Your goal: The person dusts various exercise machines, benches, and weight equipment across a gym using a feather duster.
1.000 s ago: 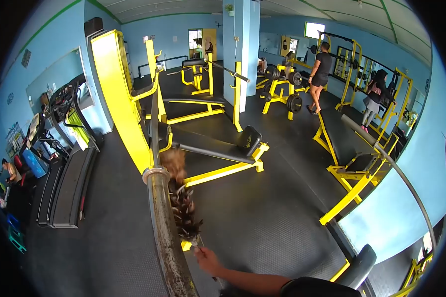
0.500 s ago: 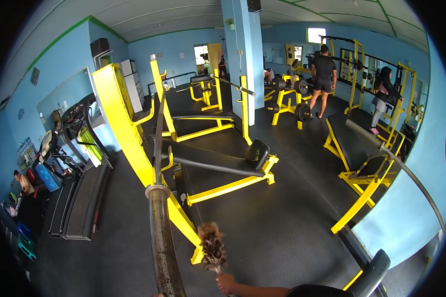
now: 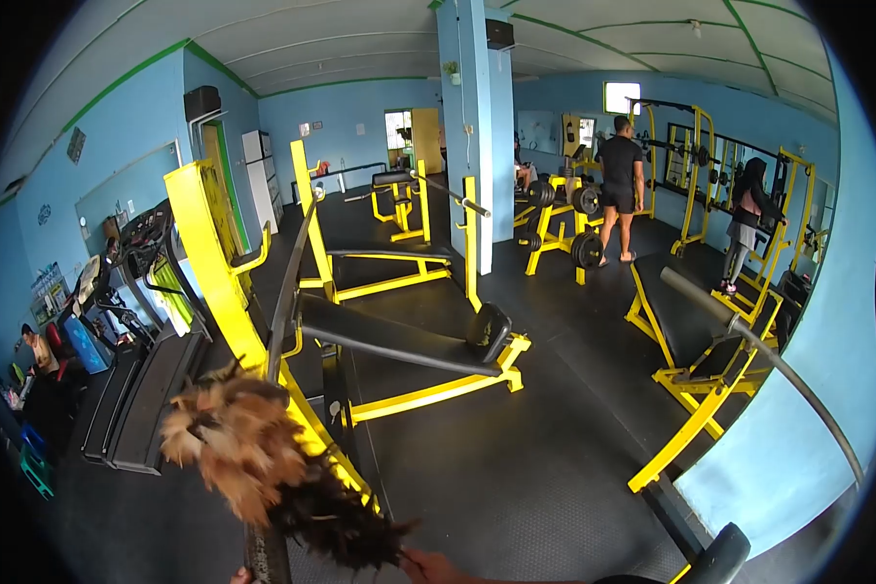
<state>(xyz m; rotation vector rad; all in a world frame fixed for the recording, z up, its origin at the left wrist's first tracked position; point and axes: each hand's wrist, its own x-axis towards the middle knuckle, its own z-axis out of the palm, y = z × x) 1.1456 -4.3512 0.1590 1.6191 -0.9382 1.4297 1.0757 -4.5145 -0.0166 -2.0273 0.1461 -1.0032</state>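
A feather duster [image 3: 253, 453] with brown and black plumes lies across the near end of a barbell [image 3: 266, 555] and hides part of its sleeve. My right hand [image 3: 430, 566], low in the view and partly cut off, is closed round the duster's handle end. At the bottom edge, a small part of my left hand [image 3: 240, 576] shows against the side of the bar, closed on it as far as I can see. The bar rests on a yellow rack [image 3: 209, 263], with a black padded bench [image 3: 399, 336] beyond.
Treadmills [image 3: 156, 404] stand along the left wall. At right, another bar [image 3: 779, 360] juts out over a yellow-framed bench [image 3: 686, 428]. A blue pillar [image 3: 469, 146] rises mid-room near a weight rack [image 3: 562, 224]. Two people [image 3: 619, 185] stand at the back right; another person sits far left.
My right hand has swung the feather duster up and left, from beside the barbell onto its sleeve. The view has shifted slightly. The left hand stays by the bar.
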